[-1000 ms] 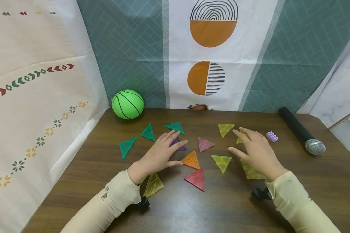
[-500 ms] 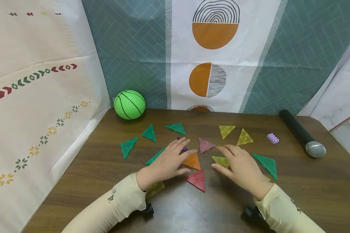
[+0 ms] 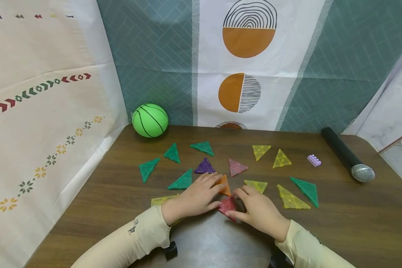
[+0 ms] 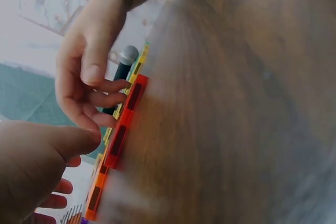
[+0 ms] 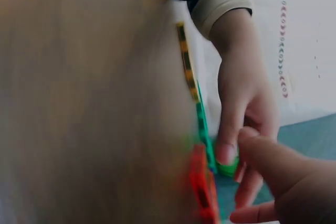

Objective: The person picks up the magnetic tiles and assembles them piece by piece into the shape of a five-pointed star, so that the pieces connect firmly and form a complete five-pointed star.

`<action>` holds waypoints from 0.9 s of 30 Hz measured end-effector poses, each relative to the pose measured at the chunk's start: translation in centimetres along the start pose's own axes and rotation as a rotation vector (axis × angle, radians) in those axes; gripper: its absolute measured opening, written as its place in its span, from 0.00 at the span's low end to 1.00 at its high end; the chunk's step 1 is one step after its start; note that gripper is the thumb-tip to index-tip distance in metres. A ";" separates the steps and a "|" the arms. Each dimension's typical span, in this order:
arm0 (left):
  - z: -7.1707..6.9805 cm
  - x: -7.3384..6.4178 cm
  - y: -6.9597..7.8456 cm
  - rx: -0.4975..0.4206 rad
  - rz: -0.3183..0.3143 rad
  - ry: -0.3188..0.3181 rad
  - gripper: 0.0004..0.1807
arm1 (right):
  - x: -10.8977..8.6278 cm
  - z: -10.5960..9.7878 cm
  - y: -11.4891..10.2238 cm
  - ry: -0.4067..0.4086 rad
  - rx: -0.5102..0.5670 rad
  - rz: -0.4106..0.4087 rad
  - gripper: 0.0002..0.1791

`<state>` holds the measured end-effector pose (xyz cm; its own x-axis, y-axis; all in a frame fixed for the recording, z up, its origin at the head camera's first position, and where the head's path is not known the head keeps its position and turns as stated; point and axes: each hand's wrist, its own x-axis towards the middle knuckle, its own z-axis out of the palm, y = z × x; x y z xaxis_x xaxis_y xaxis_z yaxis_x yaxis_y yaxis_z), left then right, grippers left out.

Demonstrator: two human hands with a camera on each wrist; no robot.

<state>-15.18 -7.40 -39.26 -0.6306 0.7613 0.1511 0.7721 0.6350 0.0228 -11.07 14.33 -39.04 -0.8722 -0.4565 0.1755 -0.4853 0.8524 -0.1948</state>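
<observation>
Translucent triangular magnetic tiles lie on the brown table. My left hand (image 3: 197, 195) is over the tiles, its loosely bent fingers covering part of an orange triangle tile (image 3: 225, 185). Just right of it, my right hand (image 3: 261, 213) reaches in low with thumb and fingers apart, around the right side of a red triangle tile (image 3: 227, 206). That red tile (image 4: 126, 121) lies flat in the left wrist view; whether the fingertips touch it I cannot tell. A purple triangle tile (image 3: 205, 166) and a pink triangle tile (image 3: 236, 167) lie behind the hands.
Several green tiles (image 3: 182, 181) lie at the left, and one green tile (image 3: 307, 190) at the right beside a yellow tile (image 3: 290, 199). A green ball (image 3: 150, 120) stands at the back left. A microphone (image 3: 348, 155) and a small lilac brick (image 3: 313, 160) are at the right.
My right hand has moved left and toward me, from over the yellow tiles to the red tile, uncovering yellow and green tiles. My left hand has shifted slightly right and nearer, baring the purple tile.
</observation>
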 end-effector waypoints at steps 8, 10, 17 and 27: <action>0.9 -0.2 0.0 0.037 0.015 -0.022 0.27 | -0.2 1.3 0.2 0.043 -0.053 -0.097 0.31; 1.0 -0.3 -0.1 0.047 0.022 -0.024 0.26 | -0.2 1.3 0.3 0.049 -0.055 -0.121 0.29; 0.8 -0.5 -0.2 0.049 0.021 -0.040 0.24 | -0.4 0.6 0.7 0.011 -0.027 -0.148 0.24; 0.7 -0.6 -0.3 0.038 0.030 -0.057 0.24 | -0.3 -0.7 1.9 -0.064 -0.052 -0.226 0.24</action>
<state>-15.10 -7.92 -40.02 -0.6118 0.7853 0.0950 0.7876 0.6159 -0.0189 -11.67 16.27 -38.79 -0.7446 -0.6511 0.1473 -0.6664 0.7378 -0.1072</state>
